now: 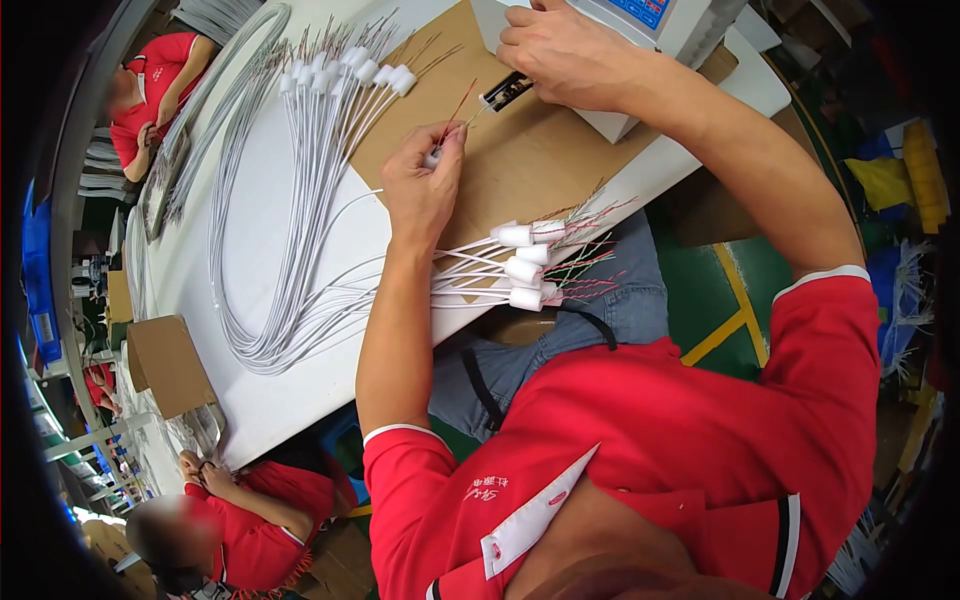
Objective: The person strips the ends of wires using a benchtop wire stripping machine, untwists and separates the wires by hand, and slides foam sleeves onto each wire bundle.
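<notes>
One white plug (pixel 432 158) sits in the left hand (pixel 424 185) of a person in a red shirt (pixel 640 430), thumb and fingers pinching at its end over a brown sheet (pixel 525 170) on a white surface (pixel 260 410), with thin wires (pixel 462 108) standing out past the fingertips. The right hand (pixel 570 60) curls against a white machine (pixel 680 40) with a blue panel (pixel 640 10), just beside a black part (pixel 508 92); whether its fingers grip anything cannot be told. Looped white cables (pixel 320 190) spread across the surface, one cluster of plugs (pixel 403 80) at the far side, another (pixel 525 272) by the near edge, stripped ends toward the person's jeans (pixel 625 275). Gray cables (pixel 235 75) curve along the far left, and an open cardboard box (pixel 172 366) stands near the left end. Two co-workers in red, one at upper left (pixel 155 95) and one at lower left (pixel 260 535), hold their hands together. Yellow lines (pixel 715 340) cross the green floor (pixel 700 300); yellow material (pixel 885 180) lies at right.
</notes>
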The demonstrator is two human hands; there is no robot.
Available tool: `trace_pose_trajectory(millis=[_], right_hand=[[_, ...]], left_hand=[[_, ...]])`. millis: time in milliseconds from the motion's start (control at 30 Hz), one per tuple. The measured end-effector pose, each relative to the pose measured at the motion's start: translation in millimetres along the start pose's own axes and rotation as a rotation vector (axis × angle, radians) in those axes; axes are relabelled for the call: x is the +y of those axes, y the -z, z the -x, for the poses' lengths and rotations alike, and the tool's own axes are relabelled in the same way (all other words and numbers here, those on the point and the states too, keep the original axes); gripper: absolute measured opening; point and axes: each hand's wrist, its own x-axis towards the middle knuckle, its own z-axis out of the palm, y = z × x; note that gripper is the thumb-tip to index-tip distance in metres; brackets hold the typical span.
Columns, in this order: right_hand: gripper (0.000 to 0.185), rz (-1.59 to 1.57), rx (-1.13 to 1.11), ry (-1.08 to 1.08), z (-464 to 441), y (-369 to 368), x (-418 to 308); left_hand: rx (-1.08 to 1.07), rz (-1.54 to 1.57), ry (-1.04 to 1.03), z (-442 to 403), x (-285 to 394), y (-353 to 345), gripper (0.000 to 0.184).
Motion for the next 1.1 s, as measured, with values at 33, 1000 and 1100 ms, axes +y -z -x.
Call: trace_pose_trajectory(millis=[33,1000,1100], right_hand=[[0.009,-0.011,0.004,0.0,0.0,-0.2,0.2],[0.039,-0.431,0.167,-0.203,4.9,13.8,1.0],[0.038,-0.426,0.158,-0.198,4.9,14.9,0.1]], left_hand=[[-0.001,0.012,0.013,0.0,-0.6,0.2,0.015],[-0.05,-0.232,-0.189,-5.2,4.8,4.9,0.015],[-0.047,-0.222,-0.168,-5.8,3.8,5.2,0.015]])
